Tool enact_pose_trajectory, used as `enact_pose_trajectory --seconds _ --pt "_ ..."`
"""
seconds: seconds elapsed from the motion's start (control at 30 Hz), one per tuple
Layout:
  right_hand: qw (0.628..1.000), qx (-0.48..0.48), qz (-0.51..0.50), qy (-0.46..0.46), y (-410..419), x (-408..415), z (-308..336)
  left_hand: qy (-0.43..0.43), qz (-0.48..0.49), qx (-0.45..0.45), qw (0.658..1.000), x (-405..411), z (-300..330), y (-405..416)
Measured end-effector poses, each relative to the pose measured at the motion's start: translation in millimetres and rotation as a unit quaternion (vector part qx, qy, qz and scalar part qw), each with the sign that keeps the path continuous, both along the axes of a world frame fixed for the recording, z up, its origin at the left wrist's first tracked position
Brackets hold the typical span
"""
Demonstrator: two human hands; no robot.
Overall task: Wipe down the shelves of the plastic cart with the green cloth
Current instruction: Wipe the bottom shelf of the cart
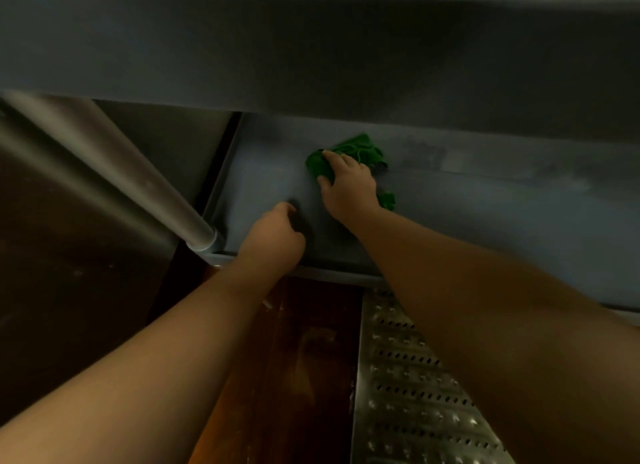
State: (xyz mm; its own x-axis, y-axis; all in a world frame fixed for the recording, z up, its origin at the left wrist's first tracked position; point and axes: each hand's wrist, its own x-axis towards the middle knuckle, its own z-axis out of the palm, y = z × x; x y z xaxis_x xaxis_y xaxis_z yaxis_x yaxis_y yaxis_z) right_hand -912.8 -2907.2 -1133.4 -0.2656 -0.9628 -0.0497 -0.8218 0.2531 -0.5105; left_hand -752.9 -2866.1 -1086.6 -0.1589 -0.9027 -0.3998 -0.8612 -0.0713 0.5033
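A dark reddish floor [304, 359] fills the nearest ground, with a perforated metal grate [415, 377] running along it on the right, up to the front edge of the plastic cart. Both bare forearms reach forward over that edge onto the grey lower shelf [485, 228].

The left hand [273, 236] is loosely curled and holds nothing; it rests on the shelf just inside the front edge, near the front-left corner, where a round grey post [145, 172] rises from its socket. Further in, the right hand [349, 186] lies palm-down on the green cloth [353, 150], fingers spread and pressing it flat against the shelf, toward the left end and about midway back. Bunched folds show beyond the fingertips and a small tail peeks out beside the wrist.

The cloth looks light, soft and limp, so it will probably crumple and slide easily; a flat palm over its bunched middle seems the surest hold. The shelf is a shallow tray with a low raised lip, and apart from hands and cloth nothing shows in it. Above and behind, the underside of the upper shelf [346, 58] hides the back.
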Motion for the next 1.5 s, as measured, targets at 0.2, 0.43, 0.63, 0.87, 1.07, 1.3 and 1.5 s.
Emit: enact_pose_trajectory --seconds 0.2,0.43,0.63,0.87,1.07,1.3,1.5 --pt "0.990 0.014 0.077 0.114 13.8 0.6 1.1 -0.001 -0.026 0.008 1.000 -2.0 6.6 8.2" --pt "0.989 0.005 0.057 0.133 37.3 -35.8 4.0 -0.019 -0.044 -0.005 0.999 -29.4 5.8 23.4" --pt "0.989 0.012 0.021 0.148 68.9 -100.0 4.1 -0.078 -0.090 -0.010 0.993 -82.5 2.8 38.6" --pt "0.989 0.010 -0.030 0.142 118.0 -183.7 5.9 -0.089 -0.116 -0.066 0.987 -119.3 8.9 54.9" --pt "0.988 0.013 -0.100 0.116 154.1 -245.7 7.7 -0.082 -0.146 -0.076 0.983 -153.4 10.2 78.8" --pt "0.975 0.030 -0.189 0.116 202.7 -317.2 12.5 -0.069 -0.178 -0.063 0.979 -199.2 14.2 99.9" --pt "0.964 0.028 -0.240 0.110 240.3 -355.0 14.0 -0.060 -0.208 -0.066 0.974 -214.6 11.4 115.4"
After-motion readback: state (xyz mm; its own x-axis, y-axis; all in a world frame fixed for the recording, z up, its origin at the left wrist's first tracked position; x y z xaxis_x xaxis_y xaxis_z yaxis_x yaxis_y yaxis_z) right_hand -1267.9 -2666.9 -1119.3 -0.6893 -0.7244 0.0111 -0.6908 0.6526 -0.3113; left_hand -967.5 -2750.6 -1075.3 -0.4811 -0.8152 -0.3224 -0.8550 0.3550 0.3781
